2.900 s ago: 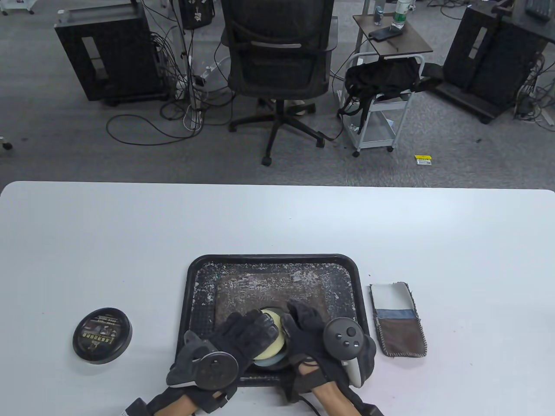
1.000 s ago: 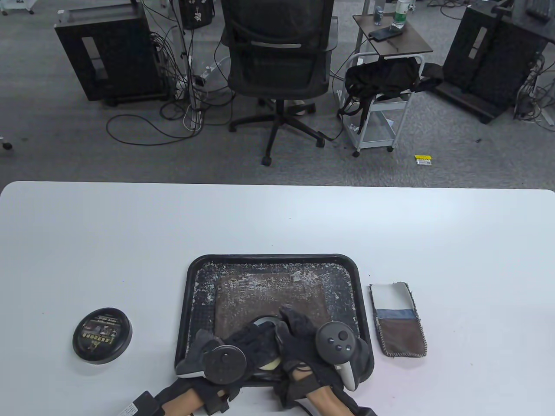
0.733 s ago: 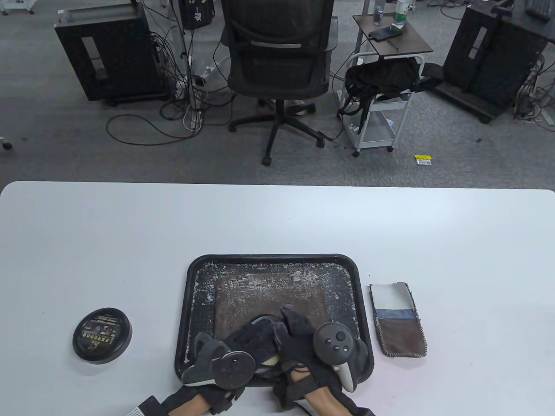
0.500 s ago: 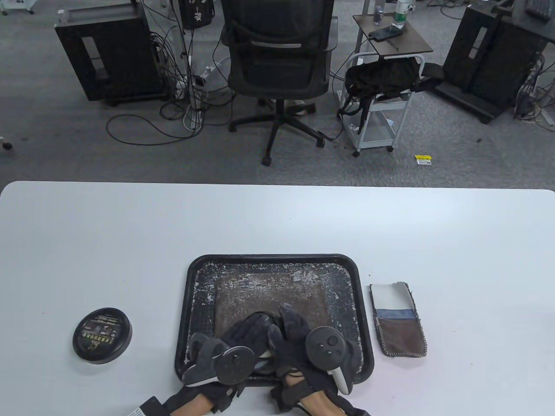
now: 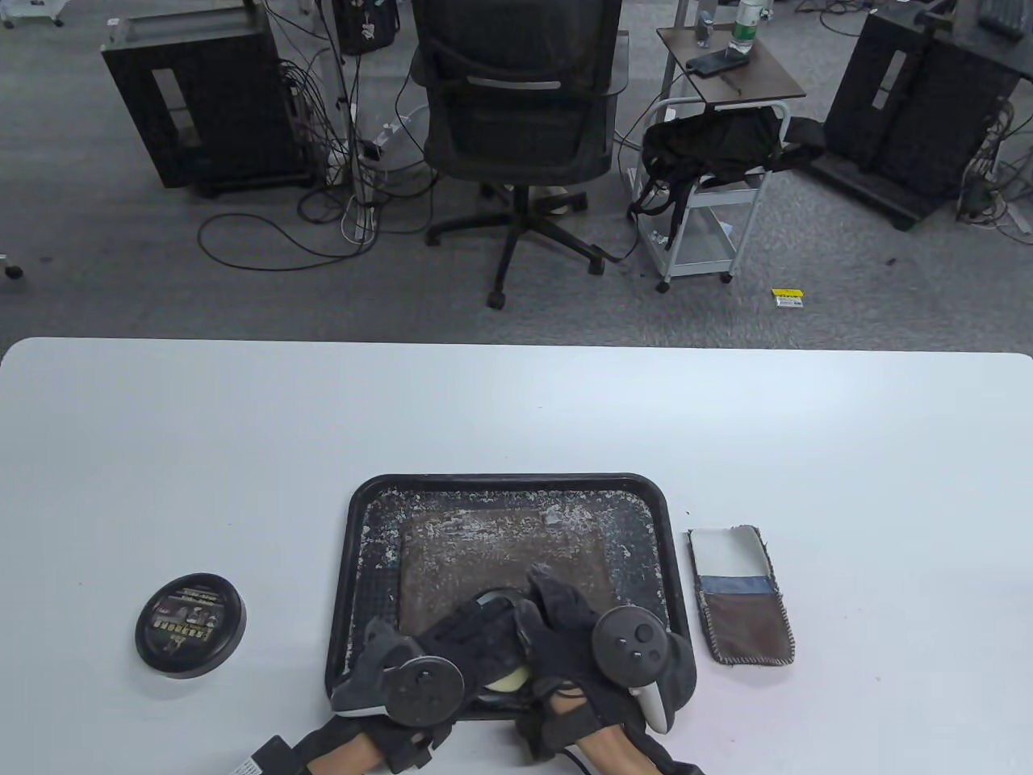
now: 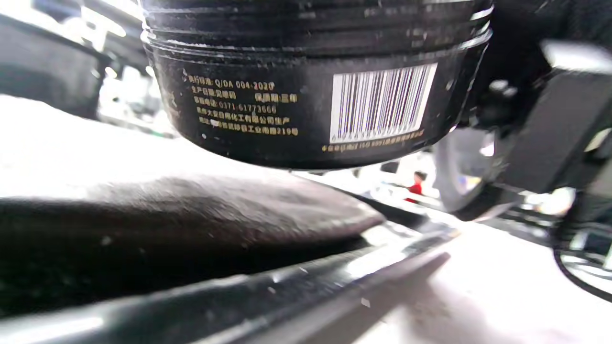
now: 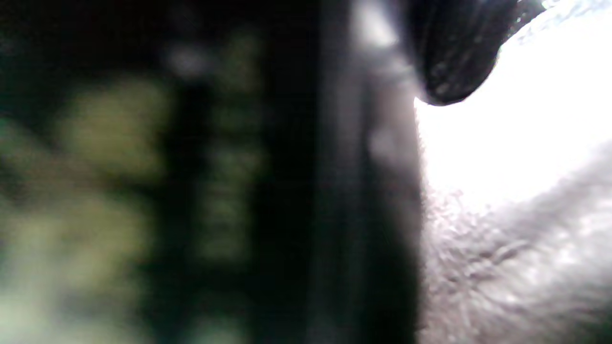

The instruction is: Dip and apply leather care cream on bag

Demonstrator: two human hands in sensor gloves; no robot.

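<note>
An open black cream jar [image 5: 494, 598] with pale yellow cream [image 5: 507, 683] sits over the near part of a flat brown leather bag [image 5: 500, 549] in a black tray [image 5: 508, 484]. My left hand [image 5: 480, 626] grips the jar from the left, its fingers across the top. My right hand [image 5: 549, 593] holds the jar from the right. The left wrist view shows the jar's barcoded wall [image 6: 311, 95] just above the bag [image 6: 191, 215] and the tray rim [image 6: 287, 296]. The right wrist view is blurred, with the jar wall [image 7: 191, 191] close and a fingertip [image 7: 454, 57] beside it.
The jar's black lid [image 5: 190, 625] lies on the white table left of the tray. A small patchwork cloth pouch [image 5: 742, 597] lies right of the tray. The tray floor and bag are flecked with white. An office chair [image 5: 516, 121] stands beyond the far table edge.
Both hands with the jar drew toward the tray's near edge, and my left fingers came to cover most of the cream. Over the last second they only shifted slightly.
</note>
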